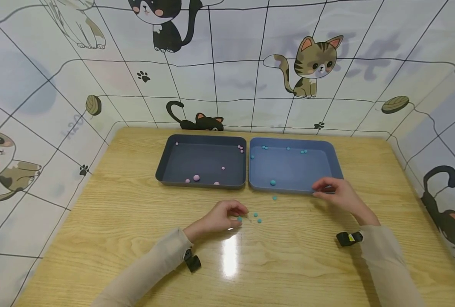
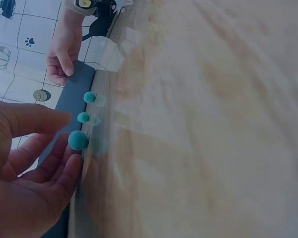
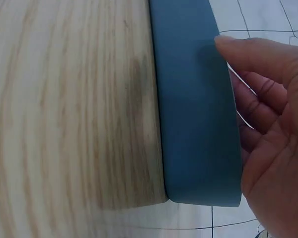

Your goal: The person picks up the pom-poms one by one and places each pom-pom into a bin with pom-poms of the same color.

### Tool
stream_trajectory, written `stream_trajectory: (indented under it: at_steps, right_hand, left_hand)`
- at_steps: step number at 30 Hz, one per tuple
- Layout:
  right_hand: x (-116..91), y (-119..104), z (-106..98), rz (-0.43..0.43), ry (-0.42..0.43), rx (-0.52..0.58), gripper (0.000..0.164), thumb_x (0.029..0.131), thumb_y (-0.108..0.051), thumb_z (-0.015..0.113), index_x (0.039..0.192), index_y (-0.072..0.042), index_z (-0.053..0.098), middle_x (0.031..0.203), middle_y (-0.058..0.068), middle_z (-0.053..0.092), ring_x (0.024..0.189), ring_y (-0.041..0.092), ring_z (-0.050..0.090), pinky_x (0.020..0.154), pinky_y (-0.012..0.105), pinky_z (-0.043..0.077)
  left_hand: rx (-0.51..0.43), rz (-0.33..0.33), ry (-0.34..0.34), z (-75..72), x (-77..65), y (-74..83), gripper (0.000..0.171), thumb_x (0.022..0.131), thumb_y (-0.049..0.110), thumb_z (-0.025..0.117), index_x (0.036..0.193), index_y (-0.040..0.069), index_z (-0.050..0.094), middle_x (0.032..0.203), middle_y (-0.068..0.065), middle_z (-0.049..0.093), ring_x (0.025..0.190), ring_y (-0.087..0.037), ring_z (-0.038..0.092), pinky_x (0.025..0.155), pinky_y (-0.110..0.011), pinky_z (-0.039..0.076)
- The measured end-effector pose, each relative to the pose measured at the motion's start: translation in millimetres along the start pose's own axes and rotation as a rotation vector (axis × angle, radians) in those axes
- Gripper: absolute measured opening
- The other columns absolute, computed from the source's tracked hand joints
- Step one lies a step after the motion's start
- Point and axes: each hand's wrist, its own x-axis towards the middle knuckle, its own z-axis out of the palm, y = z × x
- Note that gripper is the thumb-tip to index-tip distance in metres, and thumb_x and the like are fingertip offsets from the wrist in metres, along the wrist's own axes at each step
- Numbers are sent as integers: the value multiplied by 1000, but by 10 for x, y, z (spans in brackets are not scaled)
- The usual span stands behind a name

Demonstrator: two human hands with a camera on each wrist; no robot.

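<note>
My left hand (image 1: pixel 220 217) is low over the wooden table, fingers and thumb apart around a small teal ball (image 1: pixel 239 218). In the left wrist view this ball (image 2: pixel 78 140) lies right at the fingertips, with the thumb (image 2: pixel 54 120) off it. Two smaller teal balls (image 1: pixel 256 215) lie just right of the hand, and another teal ball (image 1: pixel 275 198) lies in front of the blue tray (image 1: pixel 288 187). At that tray's front right corner my right hand (image 1: pixel 338 195) holds the rim, thumb (image 3: pixel 233 47) on the outer side and fingers behind the wall.
Several teal balls (image 1: pixel 273 182) are inside the blue tray. Beside it on the left stands a dark grey tray (image 1: pixel 200 157) with several pink balls (image 1: pixel 196 178). Behind the trays hangs a cloth (image 1: pixel 235 76) printed with cats and grid lines.
</note>
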Motion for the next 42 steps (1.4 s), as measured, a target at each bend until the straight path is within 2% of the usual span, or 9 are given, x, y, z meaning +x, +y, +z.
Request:
stream_trajectory:
  at_steps: [6,11,20,26,30,35,38,42]
  right_hand:
    - [20,25,29,-2,-1,-24,15,76,9,71,86,-1,69,79,10,66,73,0,58,63,13,48]
    - [29,49,45,15,10,-64,14,75,10,70,82,-2,68,77,7,66,71,-2,56,60,13,48]
    - [26,63,59,29,24,-92,13,76,8,70,81,-4,68,77,8,66,70,-2,55,58,14,47]
    - [19,46,68,-2,24,-94,14,75,11,70,81,-2,68,75,6,66,69,-1,56,58,13,47]
    - [14,-44,68,-12,32,-101,15,74,15,69,80,1,67,73,7,65,67,0,56,57,13,46]
    - [29,-304,43,-25,27,-99,13,73,18,67,78,6,66,72,14,64,66,3,57,57,14,47]
    - [35,-398,29,-23,19,-107,13,73,19,67,78,7,65,72,16,64,66,3,57,57,14,47]
    - [39,-414,26,-21,20,-108,13,73,18,67,77,6,65,72,17,63,66,4,57,57,15,48]
  left_hand:
    - [110,4,-14,3,8,30,26,77,-9,65,102,-2,64,101,-8,64,92,-16,60,84,-20,49]
    - [172,34,-9,10,6,57,24,75,-11,65,96,0,65,95,-6,62,85,-15,58,78,-21,50]
    - [219,74,3,24,11,65,21,74,-11,65,91,0,66,90,-6,63,82,-16,59,75,-20,51]
    - [235,90,14,47,24,65,18,74,-11,66,88,0,66,87,-6,63,79,-16,60,72,-20,51]
    - [265,107,17,66,48,78,16,74,-10,65,86,1,67,86,-6,64,77,-16,60,70,-17,49]
    - [287,122,18,74,68,81,16,73,-11,63,84,1,67,84,-6,64,75,-16,61,67,-16,48]
    - [269,102,15,71,73,76,18,72,-11,62,84,1,67,83,-5,64,75,-15,60,68,-17,49]
    - [219,71,18,60,90,87,19,72,-13,62,85,0,68,85,-6,65,76,-16,60,70,-19,50]
